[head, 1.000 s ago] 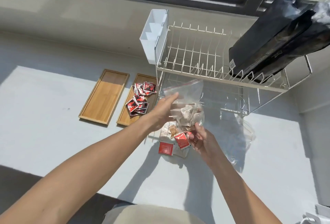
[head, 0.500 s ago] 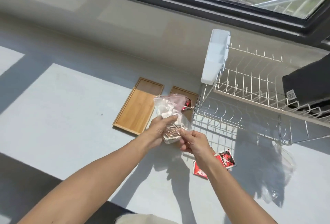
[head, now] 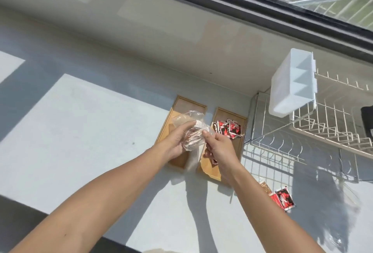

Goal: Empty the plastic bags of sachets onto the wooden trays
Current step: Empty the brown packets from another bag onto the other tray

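1 tray loaded, 1 tray bare, 1 bag in hand.
The plastic bag (head: 188,129) was clamped by fingers of the left hand (head: 177,141) and right hand (head: 218,147) above the bare left tray (head: 171,119); red sachets (head: 228,128) were heaped at 12 o'clock on the right tray (head: 241,131); 2 stray sachets (head: 282,200) remained at 4 o'clock.

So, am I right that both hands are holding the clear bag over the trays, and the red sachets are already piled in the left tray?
Not quite: the head view shows the red sachets piled in the right tray. The left tray looks bare where visible. Both the left hand and right hand do hold the clear bag.

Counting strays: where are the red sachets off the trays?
In the head view, the loose red sachets lie on the counter, lower right, in front of the dish rack.
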